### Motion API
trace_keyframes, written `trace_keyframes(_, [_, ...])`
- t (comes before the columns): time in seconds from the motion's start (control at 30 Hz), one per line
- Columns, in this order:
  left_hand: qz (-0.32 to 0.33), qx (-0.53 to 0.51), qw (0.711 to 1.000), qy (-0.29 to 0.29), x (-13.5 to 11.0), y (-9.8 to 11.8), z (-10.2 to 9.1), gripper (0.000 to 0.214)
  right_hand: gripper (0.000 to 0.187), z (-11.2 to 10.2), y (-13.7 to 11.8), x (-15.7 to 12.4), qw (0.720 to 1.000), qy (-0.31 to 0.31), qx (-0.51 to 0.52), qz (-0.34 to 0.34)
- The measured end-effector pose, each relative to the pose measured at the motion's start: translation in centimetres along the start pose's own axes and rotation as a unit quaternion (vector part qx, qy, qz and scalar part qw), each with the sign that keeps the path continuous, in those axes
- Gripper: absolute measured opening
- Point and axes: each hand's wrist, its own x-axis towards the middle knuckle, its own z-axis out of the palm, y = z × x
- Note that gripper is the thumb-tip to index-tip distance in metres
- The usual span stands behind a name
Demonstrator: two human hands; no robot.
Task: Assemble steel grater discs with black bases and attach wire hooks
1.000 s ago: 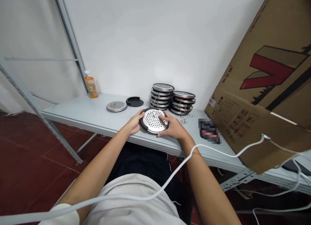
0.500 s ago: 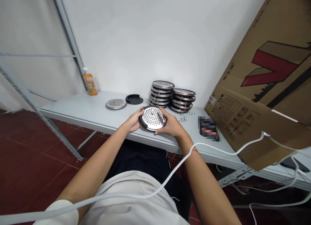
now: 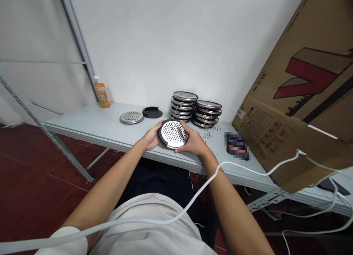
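Near the front edge of the table, a round perforated metal disc in a black rim (image 3: 173,133) is held between my two hands, its shiny holed face tilted up toward me. My left hand (image 3: 152,136) grips the rim on the left, and my right hand (image 3: 192,140) is wrapped around its right side, fingers partly hidden underneath. Behind and to the left lie a loose perforated metal disc (image 3: 131,117) and an empty black round base (image 3: 152,112). Two stacks of similar discs stand behind my hands: a taller stack (image 3: 184,106) and a lower stack (image 3: 208,114).
Small bent wire pieces (image 3: 207,135) lie right of my right hand. A blurred dark object (image 3: 236,146) sits near a large cardboard box (image 3: 275,111). An orange bottle (image 3: 102,93) stands at the back left. A white cable (image 3: 154,222) crosses in front of me.
The held disc and both hands stay almost in place; the disc has shifted or tilted only very slightly. Nothing else has visibly moved.
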Motion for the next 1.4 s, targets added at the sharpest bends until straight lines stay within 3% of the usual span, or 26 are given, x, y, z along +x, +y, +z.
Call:
trace_keyframes(0.23, [0.007, 0.009, 1.000, 0.008, -0.3, 0.3, 0.8, 0.037, 0.133, 0.5, -0.2, -0.1, 1.000, 0.006, 0.014, 0.007])
trace_keyframes(0.4, [-0.002, 0.166, 0.982, 0.092, -0.3, 0.6, 0.9, 0.054, 0.125, 0.9, -0.4, -0.1, 0.999, -0.027, 0.027, 0.024])
trace_keyframes(0.47, [0.011, 0.246, 0.963, 0.113, -0.1, 0.9, 0.3, 0.056, 0.106, -0.1, 0.0, -0.1, 0.997, -0.011, 0.061, 0.037])
trace_keyframes(0.57, [0.042, 0.362, 0.917, 0.161, 0.3, 1.4, -0.7, 0.058, 0.062, -3.3, 1.2, -0.6, 0.988, 0.081, 0.080, 0.105])
trace_keyframes(0.63, [0.062, 0.422, 0.886, 0.183, 0.4, 1.8, -1.1, 0.060, 0.043, -5.8, 2.2, -1.3, 0.976, 0.124, -0.007, 0.180])
trace_keyframes(0.7, [0.074, 0.466, 0.862, 0.188, 0.4, 2.2, -1.0, 0.060, 0.029, -7.6, 3.0, -2.1, 0.951, 0.101, -0.117, 0.269])
trace_keyframes(0.77, [0.062, 0.504, 0.843, 0.177, 0.3, 2.5, -0.6, 0.058, 0.026, -8.4, 3.6, -2.6, 0.930, 0.061, -0.161, 0.325])
trace_keyframes(0.87, [0.020, 0.542, 0.829, 0.138, 0.0, 3.0, 0.2, 0.056, 0.027, -7.9, 3.9, -2.6, 0.914, -0.017, -0.177, 0.365])
trace_keyframes(1.03, [-0.005, 0.574, 0.816, 0.064, -0.7, 4.2, 0.0, 0.050, 0.010, -6.1, 3.7, -1.7, 0.906, -0.075, -0.218, 0.355])
trace_keyframes(1.1, [-0.006, 0.587, 0.810, 0.019, -1.2, 4.8, -0.5, 0.055, 0.012, -5.7, 3.2, -1.7, 0.903, -0.092, -0.243, 0.342])
trace_keyframes(1.23, [-0.019, 0.664, 0.746, -0.050, -2.6, 5.4, -1.2, 0.083, 0.032, -4.8, 1.5, -2.3, 0.877, -0.139, -0.347, 0.302])
trace_keyframes(1.3, [-0.018, 0.704, 0.708, -0.054, -3.1, 5.2, -1.3, 0.095, 0.035, -4.4, 0.9, -2.4, 0.870, -0.153, -0.368, 0.291])
trace_keyframes(1.4, [0.007, 0.738, 0.674, -0.037, -3.5, 4.4, -1.4, 0.093, 0.031, -5.0, 0.9, -2.0, 0.871, -0.168, -0.366, 0.282])
